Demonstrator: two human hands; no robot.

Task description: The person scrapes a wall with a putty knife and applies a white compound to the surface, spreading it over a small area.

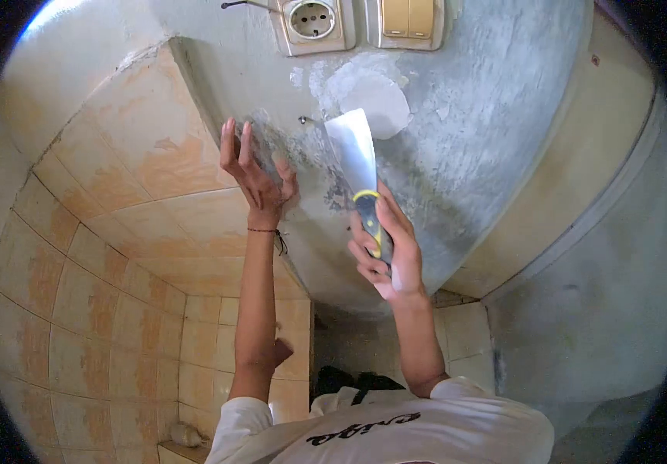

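Observation:
My right hand (397, 243) is closed round the dark, yellow-trimmed handle of a putty knife (355, 158). The wide metal blade points up the wall, its edge just left of a pale round patch of filler (377, 107). To the left, my left hand (258, 166) is raised by the wall corner with fingers spread and nothing in them. A thin dark band circles that wrist. Between the hands the grey wall (310, 185) is stained and flaking. A small nail or screw (302, 121) sticks out just left of the blade tip.
A power socket (312, 21) and a yellowish double switch (408, 17) sit above the patch. A thin rod (248, 5) projects beside the socket. Orange-beige tiles (148, 147) cover the walls at left. A door frame (604, 139) runs down the right.

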